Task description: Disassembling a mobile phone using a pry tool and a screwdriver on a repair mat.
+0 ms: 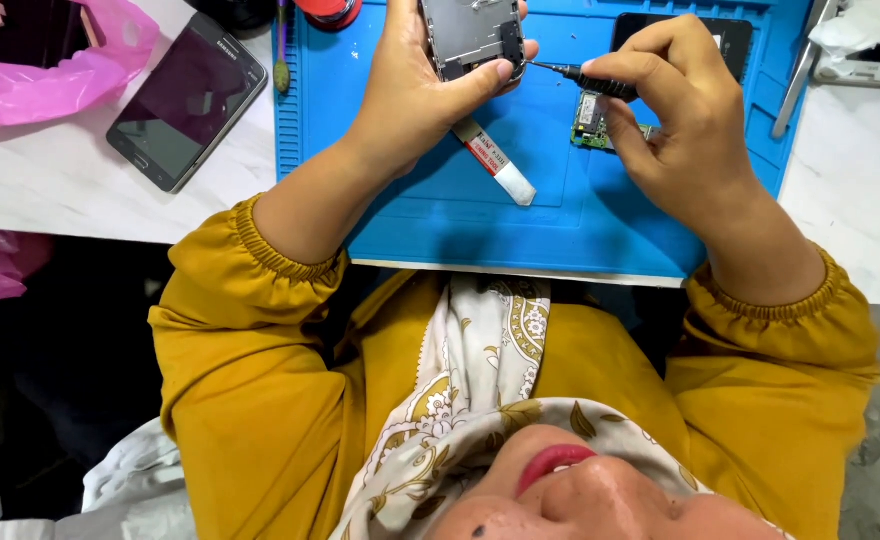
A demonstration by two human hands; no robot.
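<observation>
My left hand (415, 85) grips an opened phone frame (470, 32), grey metal with a dark corner piece, held above a blue work mat (520, 225). My right hand (675, 115) pinches a thin black screwdriver (585, 78). Its tip points left and touches the frame's right edge by my left thumb. A small green circuit board (592, 122) lies on the mat just under my right fingers. Mustard yellow sleeves cover both forearms.
A white and red flat tool (495, 162) lies on the mat under my left hand. A dark tablet (188, 100) rests on the white table to the left, by pink plastic bags (40, 75). A black phone (735, 40) and a metal tool (798, 70) sit at the right.
</observation>
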